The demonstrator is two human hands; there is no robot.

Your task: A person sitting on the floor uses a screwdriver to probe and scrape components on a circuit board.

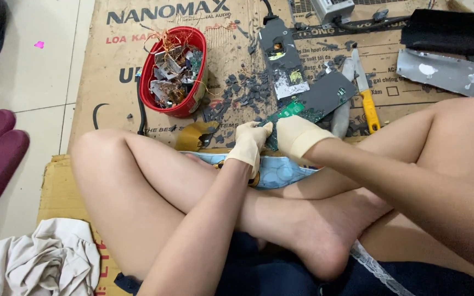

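Both gloved hands — left hand (249, 143), right hand (297, 136) — closed around one green circuit board (291, 111).

Both gloved hands, left hand (249, 143) and right hand (296, 135), grip a green circuit board (287, 112) above cardboard (111, 82) beside a red basket (152, 66) of scrap.

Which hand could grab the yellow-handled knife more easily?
Probably the right hand: the yellow-handled knife lies on the cardboard just beyond it. The left hand sits farther away, both gripping the green circuit board.
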